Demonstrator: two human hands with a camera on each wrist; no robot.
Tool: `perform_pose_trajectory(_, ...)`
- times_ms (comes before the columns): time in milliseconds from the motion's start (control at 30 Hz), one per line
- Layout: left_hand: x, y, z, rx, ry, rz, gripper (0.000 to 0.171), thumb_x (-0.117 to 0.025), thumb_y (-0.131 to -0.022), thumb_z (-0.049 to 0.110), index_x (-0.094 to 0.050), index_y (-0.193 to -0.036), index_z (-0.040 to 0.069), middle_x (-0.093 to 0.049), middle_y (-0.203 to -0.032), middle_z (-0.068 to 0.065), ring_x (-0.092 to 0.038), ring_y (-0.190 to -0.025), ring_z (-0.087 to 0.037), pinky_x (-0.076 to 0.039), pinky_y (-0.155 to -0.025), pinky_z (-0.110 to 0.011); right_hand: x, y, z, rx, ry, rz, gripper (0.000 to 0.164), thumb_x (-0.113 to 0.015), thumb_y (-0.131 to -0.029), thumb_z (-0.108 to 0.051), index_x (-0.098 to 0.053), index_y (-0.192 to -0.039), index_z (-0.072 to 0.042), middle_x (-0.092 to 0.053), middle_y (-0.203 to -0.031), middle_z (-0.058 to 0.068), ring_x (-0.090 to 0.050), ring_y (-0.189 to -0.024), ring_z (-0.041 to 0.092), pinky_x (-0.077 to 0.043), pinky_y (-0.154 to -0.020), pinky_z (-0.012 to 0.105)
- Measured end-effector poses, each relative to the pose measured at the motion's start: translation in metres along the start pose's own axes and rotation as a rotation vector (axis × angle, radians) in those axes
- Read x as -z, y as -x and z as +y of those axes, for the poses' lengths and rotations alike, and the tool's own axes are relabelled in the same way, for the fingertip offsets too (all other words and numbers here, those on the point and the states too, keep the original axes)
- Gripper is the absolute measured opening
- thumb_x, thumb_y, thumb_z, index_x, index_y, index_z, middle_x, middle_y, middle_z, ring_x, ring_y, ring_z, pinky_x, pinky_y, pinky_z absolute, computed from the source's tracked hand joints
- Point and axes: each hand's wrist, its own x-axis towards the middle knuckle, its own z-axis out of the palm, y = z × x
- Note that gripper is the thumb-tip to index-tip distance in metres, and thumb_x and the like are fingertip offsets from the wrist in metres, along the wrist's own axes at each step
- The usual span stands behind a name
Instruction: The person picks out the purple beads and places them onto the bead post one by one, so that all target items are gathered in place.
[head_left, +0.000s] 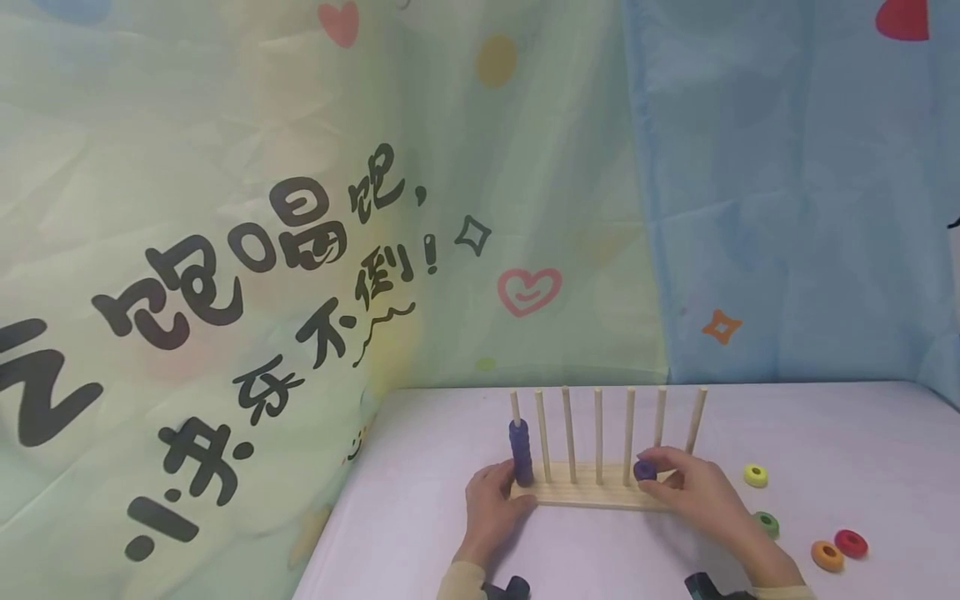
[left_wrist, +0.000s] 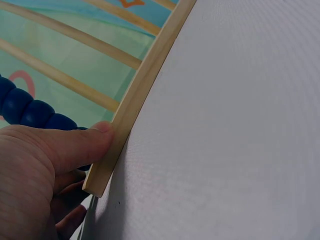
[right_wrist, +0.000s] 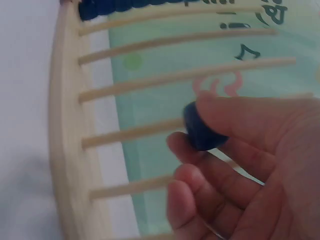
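Note:
A wooden peg rack stands on the table, with several upright pegs along its base. Dark blue ring beads are stacked on its leftmost peg, and the top of that peg shows above them. My left hand grips the left end of the base, thumb along the front edge and the other fingers behind. Between thumb and fingertips my right hand pinches one dark blue ring bead. That bead is in front of the right-hand pegs in the head view, apart from the stack.
Right of the rack lie a yellow ring bead, a green one partly hidden by the right forearm, an orange one and a red one. A printed cloth hangs behind and left of the white table.

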Motion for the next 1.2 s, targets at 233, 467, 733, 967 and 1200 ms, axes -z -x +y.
perform_pose_trajectory(233,0.0,0.002,0.001,0.021,0.013,-0.007,0.056,-0.083,-0.07,0.023,-0.067,-0.123,0.012,-0.07,-0.116,-0.003,-0.057,-0.115,-0.028,-0.039,-0.104,-0.052,-0.022,-0.003,-0.008,-0.007,-0.007,0.0,0.037,-0.078,-0.081,-0.019,-0.065,-0.114,-0.008,-0.072,-0.104,0.008,-0.057,-0.071,0.01,-0.044,-0.056,0.022)
perform_pose_trajectory(467,-0.001,0.003,0.0,0.046,0.022,-0.013,0.056,-0.082,-0.07,0.024,-0.067,-0.124,0.012,-0.07,-0.116,-0.003,-0.056,-0.116,-0.027,-0.038,-0.105,-0.051,-0.041,-0.004,-0.012,0.005,-0.069,-0.019,0.029,-0.078,-0.08,-0.016,-0.067,-0.107,-0.015,-0.071,-0.102,0.001,-0.057,-0.07,0.008,-0.047,-0.057,0.022)
perform_pose_trajectory(733,-0.001,0.003,-0.002,0.01,0.024,0.01,0.057,-0.083,-0.068,0.024,-0.068,-0.122,0.01,-0.07,-0.114,-0.005,-0.058,-0.113,-0.029,-0.04,-0.102,-0.052,-0.061,-0.001,-0.017,0.056,-0.123,0.009,0.032,-0.079,-0.08,-0.015,-0.07,-0.11,-0.011,-0.071,-0.105,0.004,-0.055,-0.066,0.005,-0.047,-0.054,0.022)
perform_pose_trajectory(967,-0.002,0.0,0.0,-0.006,0.002,-0.001,0.056,-0.083,-0.069,0.025,-0.068,-0.122,0.014,-0.07,-0.115,-0.003,-0.057,-0.113,-0.027,-0.039,-0.103,-0.05,-0.079,0.002,-0.02,0.111,-0.163,-0.005,0.033,-0.078,-0.079,-0.012,-0.069,-0.111,-0.01,-0.071,-0.107,0.006,-0.055,-0.065,0.002,-0.049,-0.055,0.021)
perform_pose_trajectory(1200,0.0,0.0,0.001,0.023,0.01,-0.008,0.055,-0.082,-0.071,0.024,-0.068,-0.122,0.013,-0.07,-0.117,-0.004,-0.056,-0.116,-0.028,-0.038,-0.105,-0.051,-0.102,0.001,-0.022,0.103,-0.156,0.024,0.033,-0.077,-0.08,-0.011,-0.068,-0.112,-0.012,-0.071,-0.104,0.004,-0.053,-0.062,0.001,-0.047,-0.056,0.02)
